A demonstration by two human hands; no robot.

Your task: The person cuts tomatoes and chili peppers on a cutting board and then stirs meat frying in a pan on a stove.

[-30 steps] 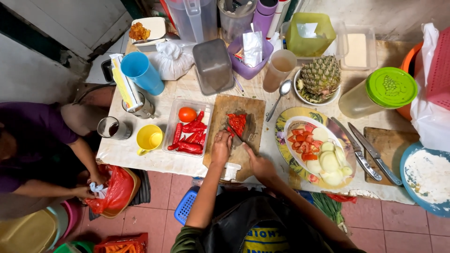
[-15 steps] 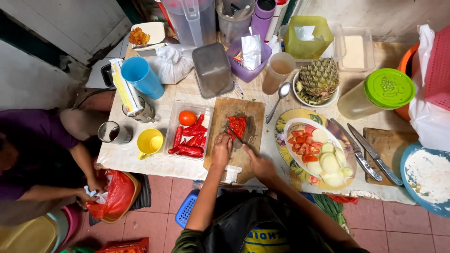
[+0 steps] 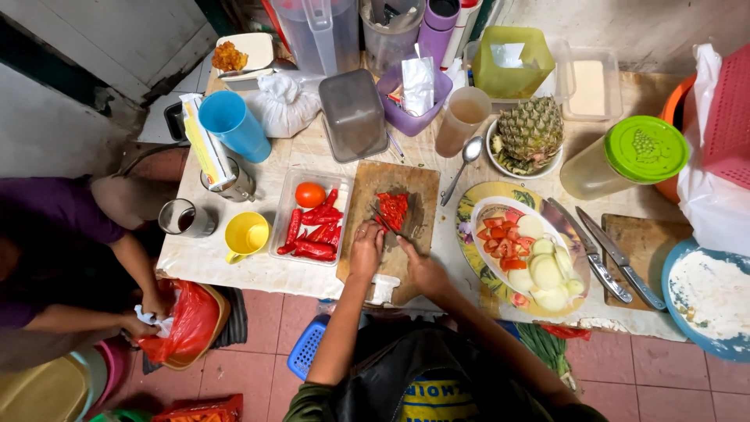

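cutting board (image 3: 406,184): I'm seeing matt, worn wood
chillies (image 3: 312,230): looking glossy, smooth-skinned
tray (image 3: 283,223): showing clear plastic
knives (image 3: 605,250): gleaming metal blades
bench (image 3: 258,270): wearing pale cloth

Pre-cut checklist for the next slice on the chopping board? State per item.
1. Left hand steadying the red chilies: ok.
2. Right hand gripping the knife: ok.
3. Left fingertips away from the blade: cannot tell, too small.
4. Chopping board flat on the table: ok.
5. Board space free beside the pile: ok.
6. More chilies ready in the clear tray: ok.
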